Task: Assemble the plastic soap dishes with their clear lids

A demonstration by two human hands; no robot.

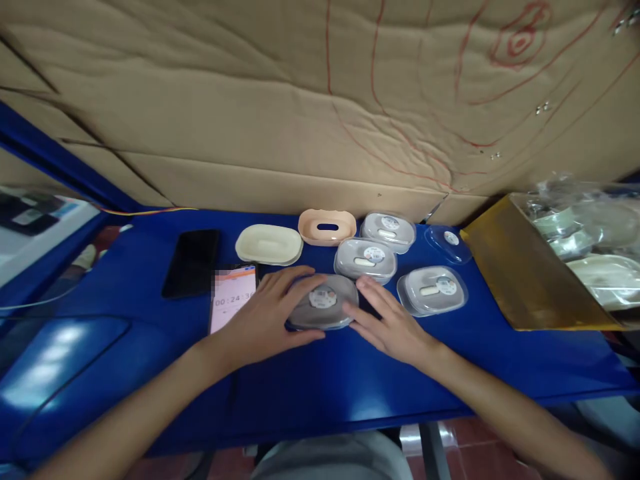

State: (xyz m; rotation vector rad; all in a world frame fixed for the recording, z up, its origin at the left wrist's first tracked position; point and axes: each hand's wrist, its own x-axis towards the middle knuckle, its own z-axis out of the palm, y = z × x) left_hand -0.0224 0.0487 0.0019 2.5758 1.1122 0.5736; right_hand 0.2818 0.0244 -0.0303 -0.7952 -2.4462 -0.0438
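A grey oval plastic box (327,317) with a clear lid and a round printed sticker (323,298) lies in front of me on the blue table. My left hand (273,313) curves round its left side, fingers over the far edge and thumb at the near edge. On the right side, my right hand (387,323) presses its fingertips against the lid and rim. Just behind the box stands another lidded grey box (345,257). To the right is a third lidded grey box (425,303), with a white slot-shaped piece under its lid.
Farther back are a cream oval tray (250,250), a peach slotted shell (310,233), another lidded box (407,235) and a loose clear lid (443,249). A phone showing a timer (233,293) and a black tablet-like device (190,263) lie left. A carton (530,280) of bagged parts stands right.
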